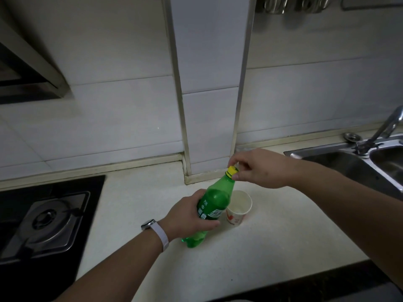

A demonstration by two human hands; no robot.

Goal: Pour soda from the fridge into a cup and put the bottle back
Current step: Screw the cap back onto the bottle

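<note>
The green soda bottle [214, 200] stands tilted on the pale counter [272, 236], its base on the surface and its neck leaning toward the wall, with the left hand [192, 214] wrapped round its labelled middle and the right hand [259, 168] pinching the yellow cap [232, 171] between thumb and fingers. A white paper cup [238, 207] stands upright just beside the bottle, partly hidden behind it. A gas stove [43, 221] lies to the left, a steel sink [357, 162] with a tap [386, 127] to the right.
</note>
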